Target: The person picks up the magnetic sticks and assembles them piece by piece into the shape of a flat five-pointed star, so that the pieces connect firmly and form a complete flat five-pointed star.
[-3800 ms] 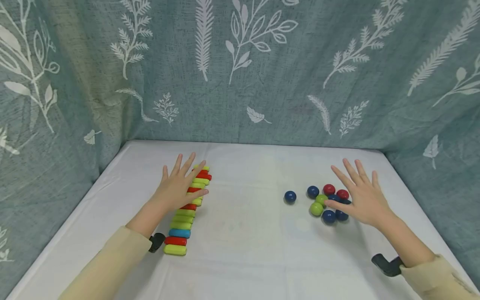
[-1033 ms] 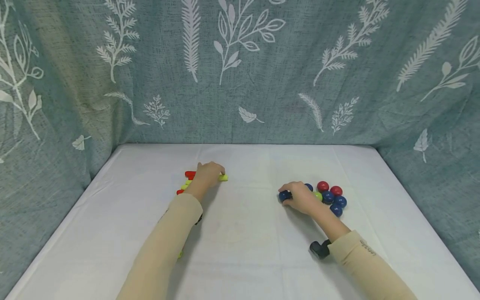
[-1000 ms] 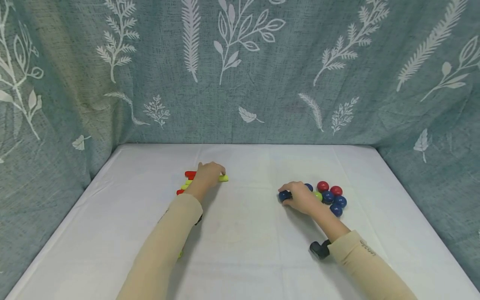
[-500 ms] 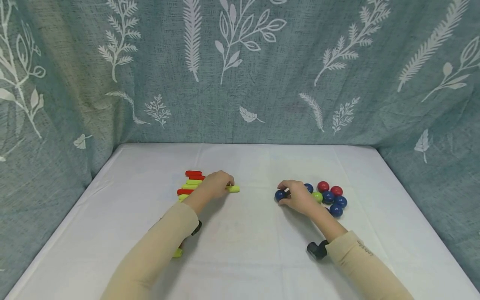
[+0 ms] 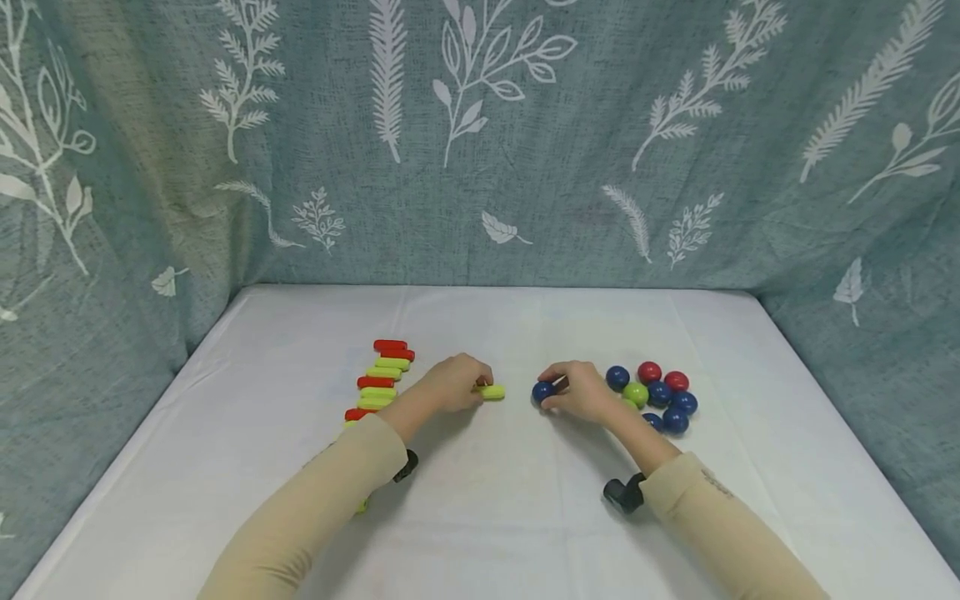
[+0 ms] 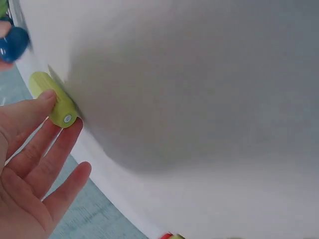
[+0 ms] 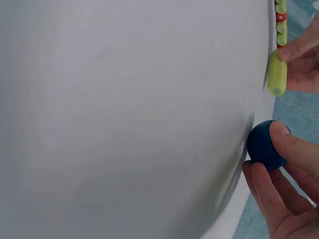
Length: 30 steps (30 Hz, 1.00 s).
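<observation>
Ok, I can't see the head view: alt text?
Left hand holds a lime stick, right hand a blue ball, with a gap between. On a white table, a row of sticks lies left, more balls right.

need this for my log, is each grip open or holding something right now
Left grip: closed, holding a yellow-green stick.
Right grip: closed, holding a dark blue ball.

Head view peers forward, down over the table (image 5: pixel 480 517); in close, both wrist views catch the blue ball (image 7: pixel 261 147).
</observation>
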### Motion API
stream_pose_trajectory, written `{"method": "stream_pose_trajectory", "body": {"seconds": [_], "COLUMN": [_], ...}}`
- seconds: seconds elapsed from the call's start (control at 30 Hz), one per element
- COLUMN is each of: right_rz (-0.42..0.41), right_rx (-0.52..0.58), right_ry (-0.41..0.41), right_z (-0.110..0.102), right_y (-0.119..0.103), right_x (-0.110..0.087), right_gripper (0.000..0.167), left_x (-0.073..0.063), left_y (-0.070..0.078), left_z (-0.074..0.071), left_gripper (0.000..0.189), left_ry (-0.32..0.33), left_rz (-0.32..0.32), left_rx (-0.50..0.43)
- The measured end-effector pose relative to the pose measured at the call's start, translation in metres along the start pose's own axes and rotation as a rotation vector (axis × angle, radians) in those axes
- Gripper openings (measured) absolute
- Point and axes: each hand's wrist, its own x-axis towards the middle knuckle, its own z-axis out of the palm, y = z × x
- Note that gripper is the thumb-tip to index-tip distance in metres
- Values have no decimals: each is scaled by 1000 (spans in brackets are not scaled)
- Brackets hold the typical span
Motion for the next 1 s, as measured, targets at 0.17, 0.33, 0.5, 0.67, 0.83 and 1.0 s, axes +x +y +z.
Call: {"method": "stream_pose_trajectory", "body": {"seconds": [0.17, 0.33, 0.5, 0.67, 0.83, 1.0], "right_rz": [0, 18, 27, 40, 58, 75], "right_rx": [9, 22, 40, 48, 57, 63], "right_ry": [-8, -25, -38, -38, -38, -33], "right_z": [3, 5, 6, 7, 7, 8], "right_y": [-6, -9, -11, -12, -12, -12], "right_x": [5, 8, 9, 9, 9, 8], "right_gripper": [33, 33, 33, 33, 34, 34], "left_x": [4, 7, 9, 8, 7, 7], "left_y": [8, 15, 18, 17, 18, 17], "left_z": [4, 5, 6, 7, 7, 9], "left_gripper": [19, 19, 19, 21, 21, 21], "left_ry": [2, 4, 6, -7, -15, -7], "left_rz": [24, 45, 40, 26, 21, 23], "left_rx": [18, 16, 7, 8, -8, -19]}}
